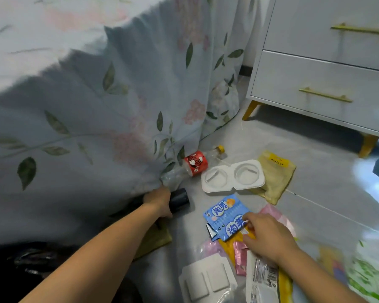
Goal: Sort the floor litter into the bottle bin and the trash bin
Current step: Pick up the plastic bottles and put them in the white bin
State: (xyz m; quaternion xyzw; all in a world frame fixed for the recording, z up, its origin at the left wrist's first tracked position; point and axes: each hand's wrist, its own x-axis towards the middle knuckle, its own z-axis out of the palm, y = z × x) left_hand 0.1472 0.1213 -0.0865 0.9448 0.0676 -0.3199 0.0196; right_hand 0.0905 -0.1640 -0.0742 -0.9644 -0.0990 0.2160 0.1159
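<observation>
The dark bottle (179, 201) is gripped by the left hand (159, 201); blue wrapper (225, 215) is pinched by right hand (266, 235) fingers. Misbinning is possible if both are released together.

Blue snack wrapper (224, 215) reads "泡芙"; other labels blurred

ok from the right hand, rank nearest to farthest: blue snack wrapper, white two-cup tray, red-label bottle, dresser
1. Blue snack wrapper: under the right hand's fingertips.
2. White two-cup tray: on the floor just beyond it.
3. Red-label bottle: farther back-left, by the bedsheet.
4. Dresser: farthest, back right.
</observation>
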